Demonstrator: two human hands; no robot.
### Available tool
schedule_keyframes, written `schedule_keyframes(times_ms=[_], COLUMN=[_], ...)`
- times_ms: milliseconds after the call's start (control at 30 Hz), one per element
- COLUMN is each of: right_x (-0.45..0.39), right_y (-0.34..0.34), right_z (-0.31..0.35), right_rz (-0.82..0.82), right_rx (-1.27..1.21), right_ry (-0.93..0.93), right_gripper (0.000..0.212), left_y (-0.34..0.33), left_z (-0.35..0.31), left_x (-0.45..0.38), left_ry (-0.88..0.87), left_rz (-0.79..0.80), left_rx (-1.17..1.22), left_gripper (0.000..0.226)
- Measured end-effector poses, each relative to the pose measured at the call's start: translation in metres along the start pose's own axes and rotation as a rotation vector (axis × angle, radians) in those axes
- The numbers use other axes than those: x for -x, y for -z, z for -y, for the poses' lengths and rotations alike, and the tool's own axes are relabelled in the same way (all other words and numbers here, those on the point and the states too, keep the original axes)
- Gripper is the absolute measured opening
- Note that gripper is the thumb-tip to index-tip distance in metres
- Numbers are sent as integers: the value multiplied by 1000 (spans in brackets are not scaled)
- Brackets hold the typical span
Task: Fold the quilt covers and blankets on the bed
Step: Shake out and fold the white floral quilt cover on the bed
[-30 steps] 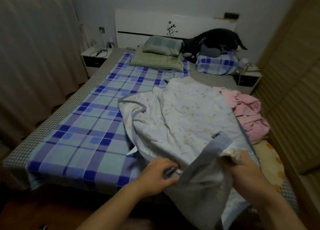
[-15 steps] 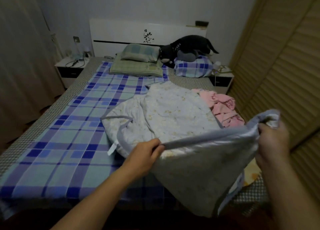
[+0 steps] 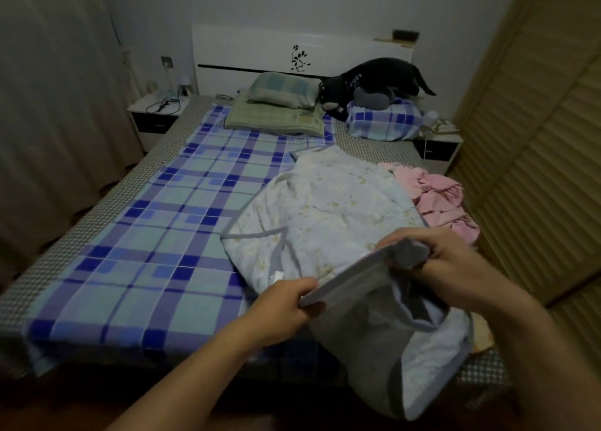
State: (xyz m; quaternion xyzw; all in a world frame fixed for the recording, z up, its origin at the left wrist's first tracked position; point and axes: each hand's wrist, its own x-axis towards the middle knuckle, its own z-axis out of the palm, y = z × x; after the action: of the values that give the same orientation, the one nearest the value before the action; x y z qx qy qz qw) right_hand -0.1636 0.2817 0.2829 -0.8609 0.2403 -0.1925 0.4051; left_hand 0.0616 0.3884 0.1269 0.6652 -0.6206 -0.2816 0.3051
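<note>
A pale floral quilt (image 3: 328,209) with a grey border lies crumpled on the right half of the bed, and its near end hangs over the foot of the bed. My left hand (image 3: 286,303) pinches the grey edge low at the centre. My right hand (image 3: 445,261) grips the same grey edge at a bunched corner, higher and to the right. The edge runs taut between both hands. A pink blanket (image 3: 439,203) lies heaped at the bed's right side. A blue plaid sheet (image 3: 156,235) covers the mattress.
Pillows (image 3: 279,105) and a black plush toy (image 3: 374,82) sit by the white headboard (image 3: 260,46). Nightstands stand at both sides, the left one (image 3: 156,115) with cables. A slatted wardrobe (image 3: 536,170) stands close on the right, and curtains (image 3: 48,105) hang on the left.
My right hand came back in from its wide stretch to the right and now holds the edge closer to my left hand. The lifted quilt end has dropped lower.
</note>
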Motion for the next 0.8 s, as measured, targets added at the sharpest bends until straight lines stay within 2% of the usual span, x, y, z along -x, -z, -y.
schedule_keyframes(times_ms=[33,100,167,233,300,400,533,600,733,800], right_x=[1,0,-7,-15,-22,-27,-33,-33,-30,-30], right_y=[10,26,43,65,82,91,94,100,119,132], right_z=[9,18,16,12,11,17,31,44,67,57], right_rz=[-43,-219,-536,-819,-965,-952,-933,-948,-1056,-1158], right_rx=[-49,-126,-183,-214,-284,-435,-470,-464,-329,-155], right_ry=[27,54,3,-30,-43,-25,-24,9,136,58], right_gripper=[20,34,38,29,27,27,8,12,21,13], left_y=[-5,-14,-15,-6,1,-4,-26,-33,-30,-14], left_z=[9,24,38,45,46,48,37,25,24,32], left_x=[-3,-10,-21,-27,-29,-37,-59,-73,-92,-91], left_ry=[20,25,24,114,144,70,11,5,155,250], left_rz=[45,88,84,120,214,268,103,33,-175,-294], left_rx=[-62,-209,-348,-305,-235,-361,-269,-216,-106,-75], left_gripper=[17,22,26,46,45,17,36,33,19,17])
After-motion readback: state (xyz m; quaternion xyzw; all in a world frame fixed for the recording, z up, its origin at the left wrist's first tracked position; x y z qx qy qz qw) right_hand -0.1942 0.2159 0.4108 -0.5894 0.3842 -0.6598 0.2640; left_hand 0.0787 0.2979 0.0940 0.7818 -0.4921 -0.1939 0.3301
